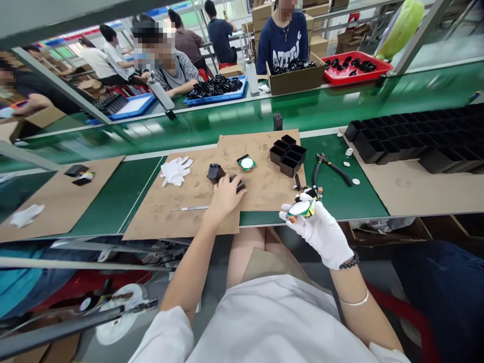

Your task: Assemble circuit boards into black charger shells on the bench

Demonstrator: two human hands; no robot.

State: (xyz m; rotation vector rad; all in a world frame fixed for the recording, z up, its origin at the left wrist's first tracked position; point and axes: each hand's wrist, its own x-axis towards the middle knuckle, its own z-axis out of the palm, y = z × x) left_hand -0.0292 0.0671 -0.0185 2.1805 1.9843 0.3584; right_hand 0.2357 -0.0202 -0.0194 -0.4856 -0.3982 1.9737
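Note:
My bare left hand (226, 197) rests on the brown cardboard sheet (189, 212), its fingers closed on a small black housing (239, 184). A second black housing (215, 173) stands just left of it. My right hand (321, 229), in a white glove, is held over the table's front edge and grips a small green circuit board with a white disc (300, 209). Another green board with a white disc (246, 163) lies on the cardboard beyond my left hand.
A cluster of black housings (288, 155) sits on the cardboard, pliers (330, 169) to its right, and a spare white glove (176, 170) to the left. A thin metal tool (189, 208) lies near my left wrist. Black trays (416, 141) fill the right. Other people work across the green conveyor belt (227, 126).

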